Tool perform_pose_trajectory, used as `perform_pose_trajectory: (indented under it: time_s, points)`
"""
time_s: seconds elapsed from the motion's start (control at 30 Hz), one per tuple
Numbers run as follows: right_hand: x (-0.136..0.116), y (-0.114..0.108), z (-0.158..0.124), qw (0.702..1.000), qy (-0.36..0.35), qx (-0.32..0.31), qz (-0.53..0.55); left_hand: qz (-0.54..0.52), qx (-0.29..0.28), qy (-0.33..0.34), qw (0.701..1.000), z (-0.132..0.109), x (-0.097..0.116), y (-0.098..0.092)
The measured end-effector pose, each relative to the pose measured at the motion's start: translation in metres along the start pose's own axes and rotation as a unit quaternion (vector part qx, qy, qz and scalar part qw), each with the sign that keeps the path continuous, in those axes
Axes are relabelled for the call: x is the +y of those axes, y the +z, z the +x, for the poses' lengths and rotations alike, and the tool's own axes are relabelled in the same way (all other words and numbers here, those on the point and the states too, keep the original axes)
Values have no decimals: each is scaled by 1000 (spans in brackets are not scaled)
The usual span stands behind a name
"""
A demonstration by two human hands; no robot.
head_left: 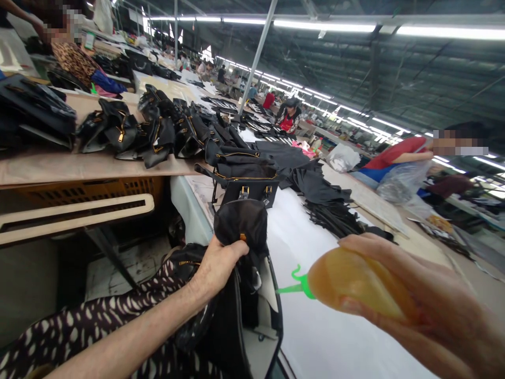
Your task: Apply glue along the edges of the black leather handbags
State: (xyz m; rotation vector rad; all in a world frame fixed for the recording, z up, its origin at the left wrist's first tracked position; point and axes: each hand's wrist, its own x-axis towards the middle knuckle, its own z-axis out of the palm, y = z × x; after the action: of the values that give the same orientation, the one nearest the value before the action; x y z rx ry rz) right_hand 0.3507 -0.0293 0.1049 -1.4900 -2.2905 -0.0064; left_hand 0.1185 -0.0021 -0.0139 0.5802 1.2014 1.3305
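My left hand (221,263) is closed on the black lining (241,221) of a handbag, with the thumb pressed near a small orange-gold tag. Below it the black handbag (224,331) rests on my lap, its pale inside wall showing on the right. My right hand (418,295) is wrapped round a squeeze bottle (343,279) of amber liquid, likely glue. The bottle lies tilted sideways, and its green nozzle (292,288) points left at the bag's edge, apparently just short of it. Behind the lining stands another black handbag (248,179) with a gold zip and buckles.
Several black zipped pieces (122,126) line the table at left. Stacked black cut panels (323,195) lie along the white table surface (315,337). A yellow crate (90,192) sits under the left table. A person in red (402,152) works at right; others are farther back.
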Motion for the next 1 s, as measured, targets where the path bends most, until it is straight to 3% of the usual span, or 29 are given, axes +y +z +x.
perform_pose_trajectory:
  time_s: [0.1,0.27,0.63,0.87,1.0]
  points:
    - [13,-2,-7,995,-56,-34,-75,18,-2,3,1000,0,0,-1]
    - [32,-6,-18,988,-63,-74,-116,44,-17,12,999,-1,3,-1]
    - [11,-8,-29,990,-21,-104,-88,176,-66,41,981,-3,7,-6]
    - [30,5,-37,993,45,-100,-35,232,-156,101,955,0,14,-9]
    - [48,17,-33,981,109,-126,99,248,-250,195,915,-3,26,-9]
